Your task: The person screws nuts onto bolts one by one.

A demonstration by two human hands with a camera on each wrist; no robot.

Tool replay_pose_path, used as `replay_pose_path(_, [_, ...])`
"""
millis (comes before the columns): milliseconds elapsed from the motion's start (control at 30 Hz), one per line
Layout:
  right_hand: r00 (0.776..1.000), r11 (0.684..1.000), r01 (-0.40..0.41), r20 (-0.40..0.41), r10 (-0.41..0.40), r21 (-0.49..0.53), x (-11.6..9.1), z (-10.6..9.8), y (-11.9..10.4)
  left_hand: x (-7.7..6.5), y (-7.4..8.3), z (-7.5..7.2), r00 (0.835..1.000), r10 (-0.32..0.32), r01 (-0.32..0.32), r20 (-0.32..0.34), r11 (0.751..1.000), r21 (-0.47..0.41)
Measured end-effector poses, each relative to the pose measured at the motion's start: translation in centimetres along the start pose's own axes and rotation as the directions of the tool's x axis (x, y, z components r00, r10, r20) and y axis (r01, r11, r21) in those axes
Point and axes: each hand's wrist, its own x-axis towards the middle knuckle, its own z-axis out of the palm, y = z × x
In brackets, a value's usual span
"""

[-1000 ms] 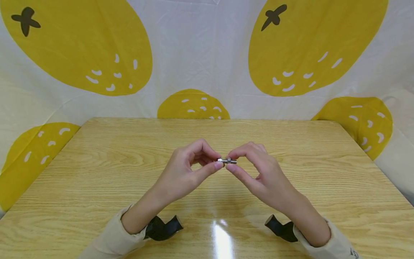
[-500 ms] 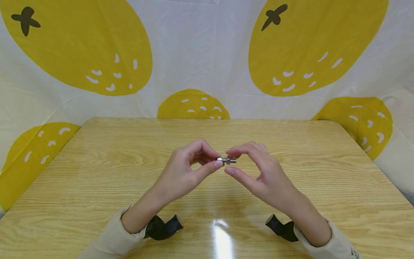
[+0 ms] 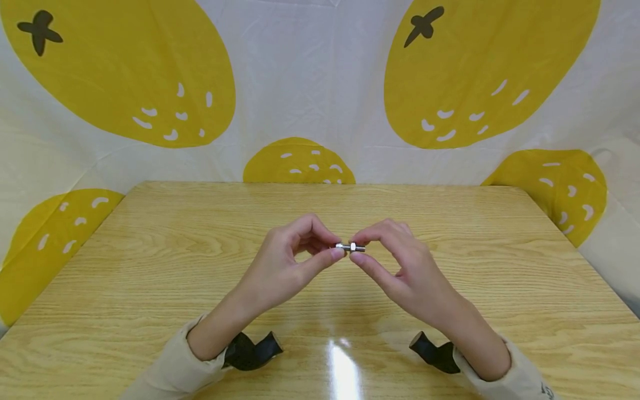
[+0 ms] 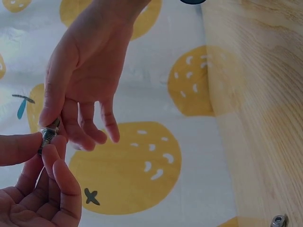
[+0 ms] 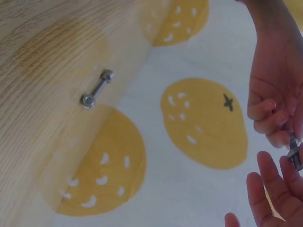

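Observation:
In the head view, a small silver bolt lies level between both hands above the table, a hex nut partway along its shank. My left hand pinches the bolt's head end between thumb and forefinger. Thumb and fingertip of my right hand meet the nut from below and above, pinching it. Seen closer in the left wrist view, threads of the bolt show between the fingers of both hands. The right wrist view catches the nut at its edge, partly hidden by fingers.
A second bolt, thicker at both ends, lies on the wooden table in the right wrist view. A metal piece shows at the left wrist view's corner. Behind the table hangs a fruit-print cloth. Black wrist mounts sit below the sleeves.
Half a second ago my right thumb and finger were spread off the nut; now they pinch it again. The nut's visible facet has turned brighter. My left hand keeps its place.

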Motion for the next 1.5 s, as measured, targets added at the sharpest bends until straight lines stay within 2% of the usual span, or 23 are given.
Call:
replay_pose_path(167, [1.000,1.000,-0.017,0.009,0.017,-0.013,-0.03,0.15,0.14,0.00,0.05,0.07,1.000,-0.004,0.004,-0.004,1.000,0.004])
replay_pose_path(400, [0.996,0.996,-0.081,0.041,0.082,-0.032,-0.13,-0.10,-0.20,-0.01,0.05,0.05,1.000,-0.008,0.008,-0.004,1.000,0.000])
replay_pose_path(700, [1.000,1.000,-0.006,0.003,0.006,-0.001,0.04,-0.12,-0.27,-0.05,0.06,0.01,1.000,-0.004,0.004,0.002,1.000,-0.001])
replay_pose_path(867, [1.000,1.000,-0.013,0.008,0.013,0.002,0.04,-0.09,-0.23,-0.07,0.07,-0.01,1.000,-0.007,0.007,0.002,1.000,-0.003])
replay_pose_path(1233, [0.994,0.995,-0.091,0.054,0.093,-0.032,-0.09,-0.09,-0.28,-0.03,0.04,0.02,1.000,-0.007,0.007,-0.003,1.000,0.001])
replay_pose_path(1333, [0.996,0.996,-0.084,0.038,0.085,-0.028,-0.10,-0.18,-0.42,-0.03,0.03,0.00,1.000,-0.006,0.006,-0.002,1.000,0.001])
replay_pose_path(1500, [1.000,1.000,-0.023,0.011,0.023,-0.003,0.04,-0.17,-0.43,-0.04,0.03,-0.01,1.000,-0.007,0.007,-0.002,1.000,0.003])
